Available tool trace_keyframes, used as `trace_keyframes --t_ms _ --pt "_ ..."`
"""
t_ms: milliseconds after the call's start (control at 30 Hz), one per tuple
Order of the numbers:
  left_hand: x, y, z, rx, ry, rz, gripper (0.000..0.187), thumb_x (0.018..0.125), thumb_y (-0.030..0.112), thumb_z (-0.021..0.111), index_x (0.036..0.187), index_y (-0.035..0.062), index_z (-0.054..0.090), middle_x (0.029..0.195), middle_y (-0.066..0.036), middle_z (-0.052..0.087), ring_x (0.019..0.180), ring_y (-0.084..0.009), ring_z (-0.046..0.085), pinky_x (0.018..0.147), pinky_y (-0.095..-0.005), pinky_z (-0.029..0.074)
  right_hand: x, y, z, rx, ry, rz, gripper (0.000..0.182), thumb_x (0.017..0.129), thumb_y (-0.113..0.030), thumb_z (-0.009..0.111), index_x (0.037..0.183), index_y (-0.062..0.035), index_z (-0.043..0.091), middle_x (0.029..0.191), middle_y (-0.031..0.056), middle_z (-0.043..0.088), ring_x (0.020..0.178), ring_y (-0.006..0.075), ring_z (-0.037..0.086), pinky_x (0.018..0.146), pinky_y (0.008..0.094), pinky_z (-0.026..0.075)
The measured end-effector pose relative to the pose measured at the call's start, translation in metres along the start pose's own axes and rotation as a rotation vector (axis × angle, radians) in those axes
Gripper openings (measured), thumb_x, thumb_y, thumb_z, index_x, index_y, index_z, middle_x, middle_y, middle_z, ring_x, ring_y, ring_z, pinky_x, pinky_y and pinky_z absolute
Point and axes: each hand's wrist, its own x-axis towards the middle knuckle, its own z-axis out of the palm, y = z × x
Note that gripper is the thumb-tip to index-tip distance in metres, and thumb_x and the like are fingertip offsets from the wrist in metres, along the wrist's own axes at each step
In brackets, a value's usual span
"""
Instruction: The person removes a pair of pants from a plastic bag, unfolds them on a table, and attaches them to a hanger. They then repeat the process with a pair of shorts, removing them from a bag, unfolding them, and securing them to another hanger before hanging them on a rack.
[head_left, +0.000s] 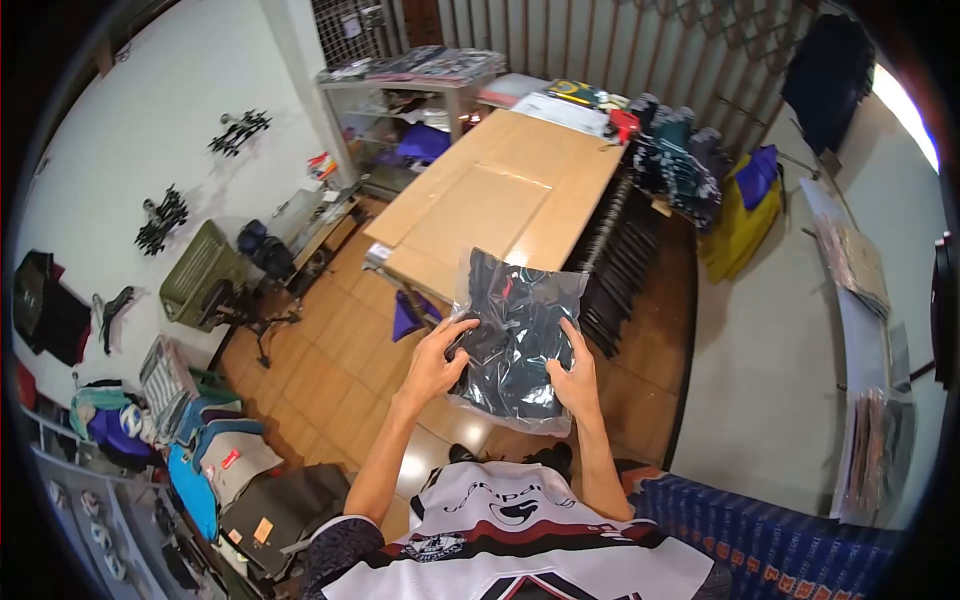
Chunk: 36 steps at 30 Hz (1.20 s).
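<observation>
A folded black garment in a clear plastic bag (515, 345) is held up in front of the body, near the close end of the wooden table (450, 215). My left hand (440, 360) grips the bag's left edge, with thumb and fingers on its face. On the right edge my right hand (573, 370) holds it in the same way. A small red mark shows near the top of the garment. The bag's top edge overlaps the table's near edge in view.
Papers (565, 112) and a red object (624, 124) lie at the table's far end. Dark garments (625, 250) hang along its right side. A glass cabinet (400, 130) stands behind left, an office chair (250, 305) at left. Bags (235, 460) are piled lower left.
</observation>
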Motion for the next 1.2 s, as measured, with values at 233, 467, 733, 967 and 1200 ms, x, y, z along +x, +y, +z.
trace_keyframes --t_ms 233,467,733,967,1200 --pt "-0.014 -0.071 -0.078 0.006 -0.006 -0.042 0.048 0.080 0.004 0.058 0.128 0.0033 0.064 0.131 -0.023 0.062 0.125 -0.0396 0.058 0.108 -0.0414 0.044 0.004 -0.002 0.104 -0.086 -0.011 0.037 0.070 0.078 -0.005 0.060 0.146 0.0052 0.046 0.148 0.0268 0.050 0.141 0.0353 0.046 0.117 0.0376 0.035" --pt "0.017 -0.108 -0.109 -0.031 -0.058 -0.059 0.047 0.082 0.006 0.059 0.128 0.0020 0.062 0.129 -0.022 0.062 0.122 -0.0395 0.059 0.106 -0.0417 0.045 0.033 0.010 0.143 -0.073 0.040 0.145 0.071 0.078 -0.004 0.059 0.148 0.0040 0.045 0.147 0.0261 0.052 0.136 0.0337 0.051 0.114 0.0364 0.038" --pt "0.105 -0.167 -0.124 -0.001 -0.109 -0.001 0.046 0.088 0.012 0.068 0.132 0.0033 0.059 0.134 -0.020 0.059 0.126 -0.0381 0.056 0.108 -0.0422 0.043 0.109 0.032 0.172 0.088 0.143 0.097 0.073 0.077 0.006 0.056 0.149 0.0035 0.043 0.143 0.0239 0.054 0.130 0.0271 0.055 0.103 0.0324 0.047" --pt "0.199 -0.230 -0.117 0.073 -0.134 -0.004 0.050 0.087 0.013 0.074 0.134 0.0048 0.058 0.134 -0.021 0.058 0.128 -0.0383 0.054 0.109 -0.0425 0.043 0.192 0.051 0.185 0.119 0.232 0.106 0.076 0.076 0.012 0.056 0.150 0.0016 0.041 0.148 0.0213 0.049 0.135 0.0268 0.050 0.107 0.0321 0.043" --pt "0.277 -0.277 -0.078 0.088 -0.053 0.034 0.052 0.085 0.008 0.074 0.134 0.0075 0.058 0.129 -0.022 0.055 0.122 -0.0405 0.054 0.105 -0.0442 0.045 0.261 0.116 0.182 -0.030 0.391 0.053 0.081 0.086 0.005 0.065 0.158 -0.0056 0.028 0.154 0.0242 0.043 0.106 0.0220 0.064 0.090 0.0348 0.054"
